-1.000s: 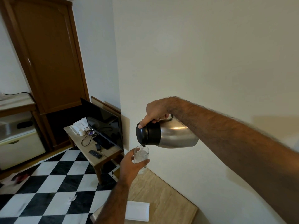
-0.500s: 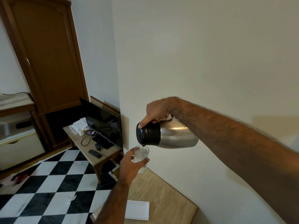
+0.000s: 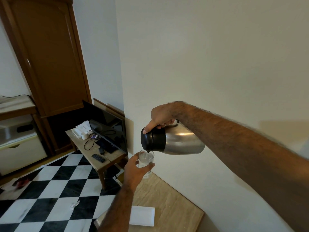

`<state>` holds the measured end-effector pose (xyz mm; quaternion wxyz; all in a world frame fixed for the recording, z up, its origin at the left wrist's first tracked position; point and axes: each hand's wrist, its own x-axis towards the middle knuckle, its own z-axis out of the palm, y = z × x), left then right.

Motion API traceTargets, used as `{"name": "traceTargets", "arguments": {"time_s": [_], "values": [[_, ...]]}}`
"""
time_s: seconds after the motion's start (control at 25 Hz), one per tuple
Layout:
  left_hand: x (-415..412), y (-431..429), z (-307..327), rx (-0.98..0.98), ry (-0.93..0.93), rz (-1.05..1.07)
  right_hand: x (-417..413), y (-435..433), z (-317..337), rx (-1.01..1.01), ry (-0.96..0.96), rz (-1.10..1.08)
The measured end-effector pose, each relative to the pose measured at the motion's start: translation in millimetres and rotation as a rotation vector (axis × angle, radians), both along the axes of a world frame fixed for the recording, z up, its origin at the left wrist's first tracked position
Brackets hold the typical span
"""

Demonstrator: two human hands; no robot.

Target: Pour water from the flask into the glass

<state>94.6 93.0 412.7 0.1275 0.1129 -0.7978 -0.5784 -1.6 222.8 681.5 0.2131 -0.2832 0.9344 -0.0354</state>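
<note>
1. Flask (image 3: 177, 141): a steel body with a black top, tipped almost on its side in the air, black end to the left and low, its spout right over the mouth of the glass (image 3: 146, 162).
2. The right hand (image 3: 161, 117) grips the flask from above at its handle, fingers curled shut around it and the thumb pressed along the black top.
3. The glass is clear, upright, and holds some water; a thin stream seems to drop from the spout into it, though it is hard to make out.
4. The left hand (image 3: 133, 170) holds the glass from the left side, fingers and thumb wrapped tight round its lower half, above the far corner of a light wooden table (image 3: 173, 206).
5. On that table, nearer the camera, lies a white folded napkin (image 3: 142, 216), partly hidden by the left forearm.
6. Behind, against the wall, a low wooden table (image 3: 100, 164) carries a dark television (image 3: 108, 125) leaning back, a remote control (image 3: 98, 157), a looped cable (image 3: 91, 142), a small white cup (image 3: 84, 136) and some papers (image 3: 82, 128).
7. The floor (image 3: 50, 195) is black and white checks; a brown wooden door (image 3: 50, 56) stands at the upper left.
</note>
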Motion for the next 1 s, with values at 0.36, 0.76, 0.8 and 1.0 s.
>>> {"name": "traceTargets", "arguments": {"time_s": [0.36, 0.76, 0.8, 1.0], "values": [[3, 1, 2, 0.009, 0.006, 0.003, 1, -1, -2, 0.014, 0.008, 0.004], [0, -2, 5, 0.051, -0.009, 0.001, -4, 37, -27, -0.271, -0.106, -0.146], [-2, -2, 5, 0.018, -0.021, -0.01, -4, 43, -33, -0.317, -0.121, -0.174], [1, -5, -1, 0.026, -0.014, -0.001, 6, 85, -86, -0.689, -0.178, -0.408]]}}
